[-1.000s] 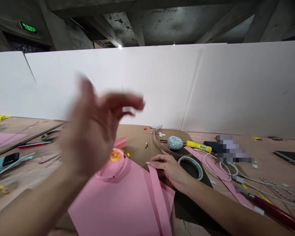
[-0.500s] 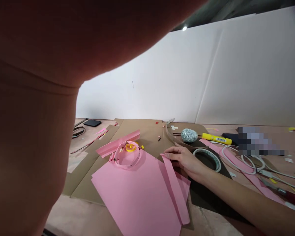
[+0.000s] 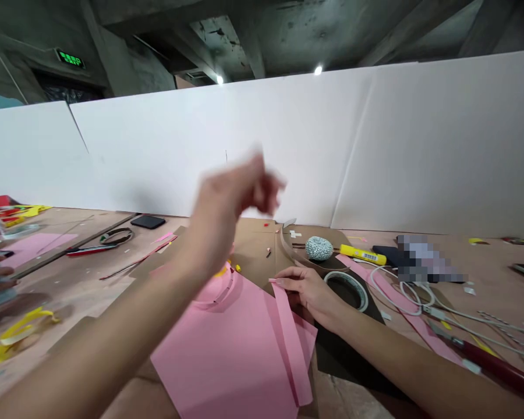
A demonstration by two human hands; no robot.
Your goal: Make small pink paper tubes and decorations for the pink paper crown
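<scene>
Two lights (image 3: 318, 70), white partition (image 3: 305, 145), cluttered table (image 3: 498, 273), pink strip (image 3: 293, 349)

Right hand (image 3: 303, 294) pinches the far end of a pink strip (image 3: 293, 343) over a pink sheet (image 3: 227, 349), left hand (image 3: 240, 195) is kinda blurry up in the air. Tape roll (image 3: 364, 297) is just beside the right one, yellow tube (image 3: 363, 255) sits closer to the far edge of the table (image 3: 498, 265).

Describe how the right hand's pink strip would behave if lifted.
The pink strip looks thin, so probably light. Long and narrow, it would likely bend when raised by the end in the right hand. Its flat surface may slide over the pink sheet.
</scene>
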